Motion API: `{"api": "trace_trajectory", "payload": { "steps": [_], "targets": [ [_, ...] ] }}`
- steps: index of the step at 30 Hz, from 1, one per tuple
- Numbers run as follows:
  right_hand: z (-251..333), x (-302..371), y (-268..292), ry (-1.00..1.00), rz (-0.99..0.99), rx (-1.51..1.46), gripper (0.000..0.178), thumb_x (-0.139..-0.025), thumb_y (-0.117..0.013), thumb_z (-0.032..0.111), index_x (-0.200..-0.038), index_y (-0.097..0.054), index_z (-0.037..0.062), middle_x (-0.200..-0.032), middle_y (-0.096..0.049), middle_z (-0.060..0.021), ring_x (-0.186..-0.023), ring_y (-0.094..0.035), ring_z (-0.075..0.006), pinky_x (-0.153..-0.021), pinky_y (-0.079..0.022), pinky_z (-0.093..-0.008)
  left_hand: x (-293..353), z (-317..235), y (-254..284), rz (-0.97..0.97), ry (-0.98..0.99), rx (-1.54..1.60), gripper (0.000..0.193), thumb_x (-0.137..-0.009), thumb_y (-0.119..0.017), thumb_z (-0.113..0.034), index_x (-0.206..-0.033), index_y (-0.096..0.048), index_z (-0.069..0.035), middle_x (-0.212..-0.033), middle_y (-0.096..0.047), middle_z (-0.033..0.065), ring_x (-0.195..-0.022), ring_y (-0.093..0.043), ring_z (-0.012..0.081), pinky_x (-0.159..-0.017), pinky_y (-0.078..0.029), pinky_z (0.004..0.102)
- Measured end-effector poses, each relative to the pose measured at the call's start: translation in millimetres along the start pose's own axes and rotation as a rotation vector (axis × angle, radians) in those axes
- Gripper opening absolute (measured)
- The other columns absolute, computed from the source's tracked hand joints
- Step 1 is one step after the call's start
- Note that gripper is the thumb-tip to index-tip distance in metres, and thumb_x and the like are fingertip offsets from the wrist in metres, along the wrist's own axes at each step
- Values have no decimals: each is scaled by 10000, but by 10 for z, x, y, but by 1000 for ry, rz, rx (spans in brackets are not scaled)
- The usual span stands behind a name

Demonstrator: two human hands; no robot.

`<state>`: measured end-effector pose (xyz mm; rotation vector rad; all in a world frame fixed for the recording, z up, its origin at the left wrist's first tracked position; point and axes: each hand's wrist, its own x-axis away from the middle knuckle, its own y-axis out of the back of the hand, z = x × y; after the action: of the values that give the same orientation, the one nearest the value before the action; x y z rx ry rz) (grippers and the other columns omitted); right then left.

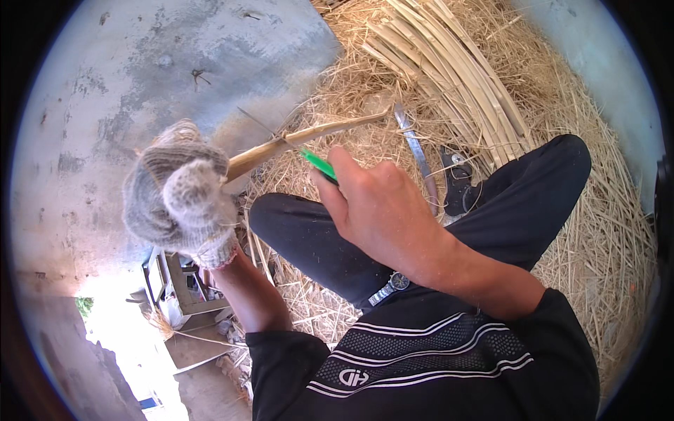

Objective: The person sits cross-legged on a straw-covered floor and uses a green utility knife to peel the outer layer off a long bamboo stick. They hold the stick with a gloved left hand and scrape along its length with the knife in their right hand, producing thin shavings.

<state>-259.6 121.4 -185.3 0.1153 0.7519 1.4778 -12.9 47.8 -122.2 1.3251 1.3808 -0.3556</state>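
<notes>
While the pale tan split-bamboo stick [309,137] sits angled up in mid-air over the knees, it's pretty clearly being shaved right now. One end is buried in the left hand [181,200], which wears a grey-white knitted work glove and is closed tight around it; the far end pokes out toward the straw. The bare right hand [375,203] is curled shut on a small tool with a bright green handle [319,166], pressed against the stick near its middle. I can't see the blade itself, it's hidden behind the stick.

Progress-wise, I'd guess somewhere in the middle. Up behind, a fanned bundle of long pale bamboo strips [453,77] lies on the heap of dry yellow straw shavings [583,231], but can't tell if those are finished pieces or ones waiting their turn. The shavings heap suggests plenty of work already done.

Also lying around: a long grey metal blade [415,151] on the straw just past the right hand, black-handled pruning shears [458,184] beside the dark trouser leg [533,203], and the stained grey concrete floor [140,70] on the left.
</notes>
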Motion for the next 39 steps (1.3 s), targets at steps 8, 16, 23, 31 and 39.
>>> {"api": "trace_trajectory", "payload": {
  "steps": [8, 16, 23, 31, 39],
  "targets": [
    [144, 131, 102, 7, -9, -15, 225, -973, -602, 219, -889, -541, 18, -535, -570, -199, -504, -628, -397, -462, -490, -485, 183, 1, -162, -206, -330, -725, 291, -927, -669, -227, -1135, -641, -24, -1055, -693, 115, -953, -689, 209, -845, -578, 350],
    [121, 157, 245, -57, 44, 44, 262, -997, -550, 263, -932, -558, 9, -643, -624, -248, -591, -670, -421, -520, -558, -474, -227, -891, -296, 114, -31, -201, 392, -759, -827, -216, -1065, -694, -10, -1014, -717, 90, -840, -696, 138, -722, -576, 287],
    [227, 358, 484, -40, 77, -137, 264, -1006, -545, 243, -978, -517, -18, -564, -577, -201, -525, -641, -378, -455, -485, -463, -112, -1319, -316, 43, 154, -221, 414, -696, -896, -208, -1044, -751, -37, -947, -740, 70, -860, -701, 168, -737, -561, 300],
    [126, 436, 344, -55, -10, -19, 225, -989, -580, 194, -1015, -502, -16, -546, -560, -203, -508, -625, -384, -461, -460, -459, -105, -1350, -407, 63, -14, -383, 361, -741, -853, -278, -993, -759, -37, -872, -734, 69, -775, -706, 196, -732, -565, 317],
    [224, 424, 364, 8, -72, -139, 198, -984, -592, 176, -964, -517, -6, -534, -561, -186, -501, -633, -367, -442, -478, -444, -100, -1345, -525, -25, -58, -370, 402, -709, -870, -300, -975, -760, -18, -840, -729, 65, -771, -697, 193, -729, -561, 330]
  ]
}}
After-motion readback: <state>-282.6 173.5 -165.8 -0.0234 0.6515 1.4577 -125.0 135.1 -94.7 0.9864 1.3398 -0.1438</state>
